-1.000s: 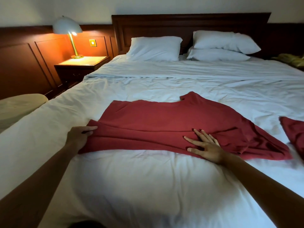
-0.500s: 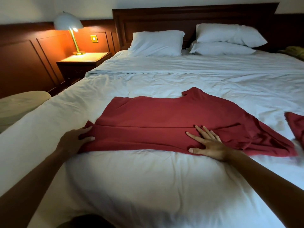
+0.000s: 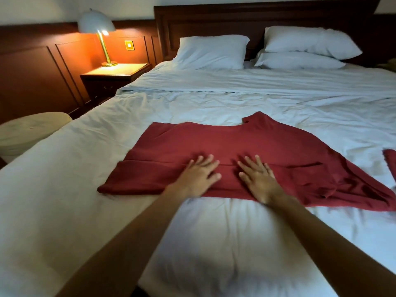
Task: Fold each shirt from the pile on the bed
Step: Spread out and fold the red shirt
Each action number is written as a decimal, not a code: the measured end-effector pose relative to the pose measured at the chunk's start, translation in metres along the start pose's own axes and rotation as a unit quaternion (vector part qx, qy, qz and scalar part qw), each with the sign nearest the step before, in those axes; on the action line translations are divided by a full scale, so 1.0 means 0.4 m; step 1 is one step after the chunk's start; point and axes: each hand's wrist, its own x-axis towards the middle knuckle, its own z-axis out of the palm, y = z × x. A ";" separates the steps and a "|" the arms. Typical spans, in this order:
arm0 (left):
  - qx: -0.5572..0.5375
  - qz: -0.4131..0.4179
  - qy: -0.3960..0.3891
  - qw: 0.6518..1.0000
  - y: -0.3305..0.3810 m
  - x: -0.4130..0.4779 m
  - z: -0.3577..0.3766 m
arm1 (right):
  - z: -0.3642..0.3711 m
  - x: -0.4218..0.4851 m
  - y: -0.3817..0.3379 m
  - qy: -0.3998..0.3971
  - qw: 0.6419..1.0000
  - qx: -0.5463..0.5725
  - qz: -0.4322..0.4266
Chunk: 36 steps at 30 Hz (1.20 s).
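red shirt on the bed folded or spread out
Partly folded. The red fabric shirt lies flat on the white bed sheet with its near edge doubled over in a band; its right end is rumpled.

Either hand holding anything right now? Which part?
Nothing is gripped. The left hand and right hand lie flat, fingers straight, pressing on the red shirt near the middle of its front edge.

Dark red shirt (image 3: 246, 151) is spread mostly flat across the near half of the white bed (image 3: 214, 243). Its near edge is folded over into a long band and its right end is kinda rumpled. A second red piece (image 3: 391, 161) pokes in at the bed's right side, cut off by the frame.
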 end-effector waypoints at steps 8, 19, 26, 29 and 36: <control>0.094 -0.024 0.003 0.995 -0.126 -0.017 0.070 | 0.047 -0.018 0.016 -0.046 0.996 -0.082 0.001; 0.153 -0.240 -0.005 0.959 -0.496 -0.210 -0.053 | 0.044 -0.018 0.012 -0.050 0.995 -0.083 -0.002; 0.090 -0.284 0.087 0.951 -0.341 -0.143 -0.088 | -0.001 -0.025 -0.013 0.004 0.994 -0.098 -0.041; 0.000 -0.158 0.070 0.985 -0.195 -0.088 -0.080 | -0.023 -0.043 -0.007 0.074 0.995 -0.069 -0.021; -0.076 0.034 -0.160 0.984 0.016 -0.064 0.004 | -0.103 -0.125 0.121 -0.103 0.992 -0.045 0.064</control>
